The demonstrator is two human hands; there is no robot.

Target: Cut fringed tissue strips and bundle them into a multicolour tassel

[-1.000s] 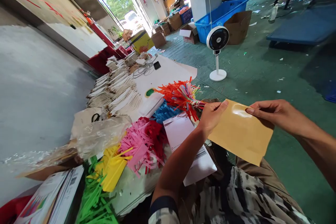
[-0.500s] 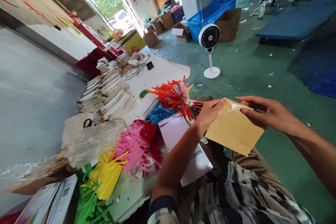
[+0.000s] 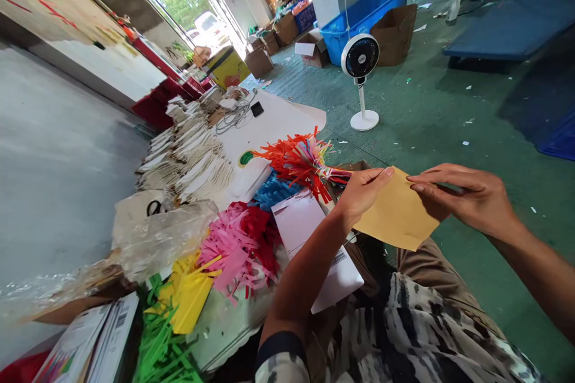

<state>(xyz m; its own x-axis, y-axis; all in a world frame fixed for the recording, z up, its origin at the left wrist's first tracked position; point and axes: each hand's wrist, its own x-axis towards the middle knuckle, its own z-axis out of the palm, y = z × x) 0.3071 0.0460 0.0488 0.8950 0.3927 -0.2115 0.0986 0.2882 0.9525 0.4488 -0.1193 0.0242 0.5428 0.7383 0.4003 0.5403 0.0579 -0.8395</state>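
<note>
My left hand and my right hand both pinch a kraft paper envelope, one at each side, and it bows between them. Just beyond my left hand lies a bunch of orange paper fringe tassels, tied with multicoloured strands. Under my left forearm is a white mailing envelope with a barcode label. Blue, pink, red, yellow and green cut-paper fringes lie heaped to the left.
Rows of white paper tags lie on a white sheet, with a cable bundle and a phone. A plastic bag lies nearby. Beyond stand a white fan, a blue crate and cardboard boxes.
My hands have moved closer together, and the kraft envelope now bows more and looks narrower. The view has shifted slightly.
</note>
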